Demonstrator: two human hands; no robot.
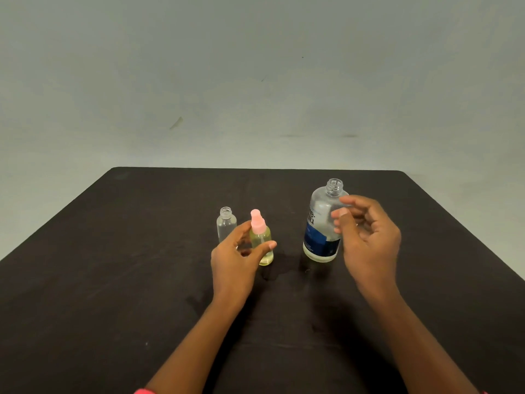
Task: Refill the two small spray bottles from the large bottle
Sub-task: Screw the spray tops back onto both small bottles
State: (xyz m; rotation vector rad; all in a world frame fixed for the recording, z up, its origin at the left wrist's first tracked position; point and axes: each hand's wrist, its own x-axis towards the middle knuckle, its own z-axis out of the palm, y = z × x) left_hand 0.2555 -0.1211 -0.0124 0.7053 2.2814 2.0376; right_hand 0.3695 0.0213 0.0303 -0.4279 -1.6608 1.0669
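A large clear bottle (pixel 321 223) with a blue label stands uncapped on the black table (pixel 113 265), right of centre. My right hand (pixel 366 237) hovers just beside it, fingers loosely curled and apart, holding nothing. A small yellowish spray bottle (pixel 264 245) with a pink spray top stands upright in the middle. My left hand (pixel 238 257) cups around it, thumb and fingers apart, not clearly gripping. A second small clear bottle (pixel 226 223) without a cap stands just behind and to the left.
A plain grey-green wall rises behind the table's far edge. Faint wet marks (pixel 281 268) show on the table between the bottles. Pink sleeve ends (pixel 143 391) appear at the bottom edge.
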